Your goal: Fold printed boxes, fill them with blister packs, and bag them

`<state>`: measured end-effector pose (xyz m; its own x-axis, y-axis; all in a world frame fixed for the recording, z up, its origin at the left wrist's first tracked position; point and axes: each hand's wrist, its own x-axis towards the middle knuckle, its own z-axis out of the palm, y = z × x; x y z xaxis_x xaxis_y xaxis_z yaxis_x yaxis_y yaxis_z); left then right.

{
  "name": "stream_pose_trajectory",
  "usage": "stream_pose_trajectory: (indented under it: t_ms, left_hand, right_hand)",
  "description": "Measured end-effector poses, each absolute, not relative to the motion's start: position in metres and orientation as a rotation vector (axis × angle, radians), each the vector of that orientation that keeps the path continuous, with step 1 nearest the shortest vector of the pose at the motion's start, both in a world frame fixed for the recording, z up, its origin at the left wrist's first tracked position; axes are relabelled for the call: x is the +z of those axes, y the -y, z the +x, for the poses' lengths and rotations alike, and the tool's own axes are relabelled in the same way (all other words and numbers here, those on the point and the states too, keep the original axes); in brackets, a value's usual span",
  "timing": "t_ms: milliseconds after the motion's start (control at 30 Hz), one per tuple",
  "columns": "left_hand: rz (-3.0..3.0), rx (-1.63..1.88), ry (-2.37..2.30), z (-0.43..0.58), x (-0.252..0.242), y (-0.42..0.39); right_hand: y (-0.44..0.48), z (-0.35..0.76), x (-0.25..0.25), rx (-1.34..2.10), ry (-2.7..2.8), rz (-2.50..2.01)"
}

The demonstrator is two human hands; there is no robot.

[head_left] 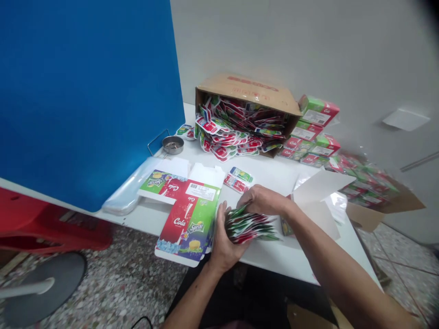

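The bundle of Cola and Sprite packets (252, 228) is in the hands, above the near edge of the desk (274, 168). The left hand (227, 246) grasps it from the left side, thumb and fingers spread round it, probably to keep so many loose, slippery-looking pieces standing together as one block. The right hand (263, 200) comes over the far end with curled fingers against the packet edges, likely to even them or part them; whether it pinches any one packet, I cannot tell.

Just beyond the hands lie two loose packets (238, 179), apart from the bundle and within easy reach. Just beside the left hand, flattened cartons (174, 228) lie printed side up, jutting over the desk edge, which should make them simple to pick up. By the right forearm, partly hidden behind it, an open carton (322, 185) shows its white inside, its flaps standing away from the opening.

Farther beyond the hands, a cardboard box (254, 89) rests with its mouth facing them, so the heaped packets (226, 144) spill forward, presumably for easy access. To its right, stacked boxes (313, 132) stand against the wall, out of the way of the hands.
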<state>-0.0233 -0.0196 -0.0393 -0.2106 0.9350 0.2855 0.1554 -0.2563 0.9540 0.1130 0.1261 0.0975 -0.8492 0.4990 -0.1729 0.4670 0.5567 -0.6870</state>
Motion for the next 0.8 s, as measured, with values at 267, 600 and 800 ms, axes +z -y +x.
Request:
stream_pose_trajectory:
  t_ms: [267, 600, 800]
  left_hand:
    - [1.325, 1.482, -1.216, -0.026, -0.043, 0.01]
    - [1.389, 1.381, -1.173, -0.029, -0.04, 0.009]
    - [1.321, 1.272, -1.165, -0.031, -0.039, 0.008]
  right_hand:
    - [-0.093, 0.151, 0.044, 1.533, 1.488, -1.122]
    - [-0.062, 0.147, -0.017, 1.622, 0.844, -1.1]
    - [-0.063, 0.15, -0.011, 1.578, 0.997, -1.166]
